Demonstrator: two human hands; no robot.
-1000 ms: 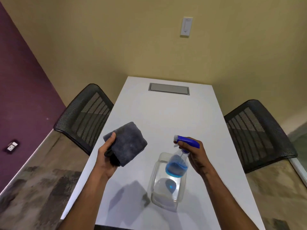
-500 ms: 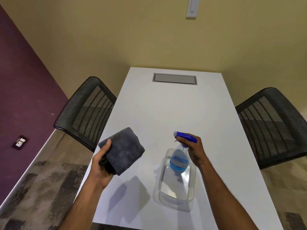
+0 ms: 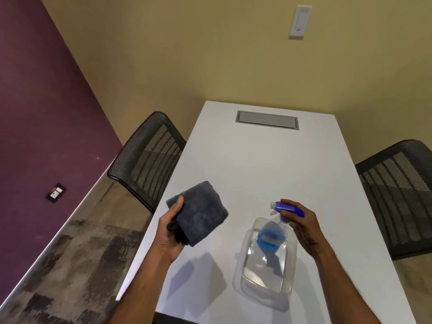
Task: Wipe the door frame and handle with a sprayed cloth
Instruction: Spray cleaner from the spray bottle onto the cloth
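Cloth (image 3: 200,211) between left fingers (image 3: 178,204) and palm

Bench (image 3: 268,174): plain white, with a grey inset panel (image 3: 267,120). Cloth (image 3: 201,211): dark grey. Spray bottle (image 3: 271,253): clear body, blue liquid, blue trigger head (image 3: 288,208). Chairs (image 3: 147,157) either side of the bench: black mesh, striped backs. Wall left of bench: purple; wall behind: tan. Carpet (image 3: 77,265): mottled grey-brown patches.

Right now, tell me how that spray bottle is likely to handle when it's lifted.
The spray bottle probably lifts easily: only a small pool of blue liquid shows in its clear body. That liquid may slosh and shift the weight. The right hand holds it high at the blue trigger head, so the body may swing.
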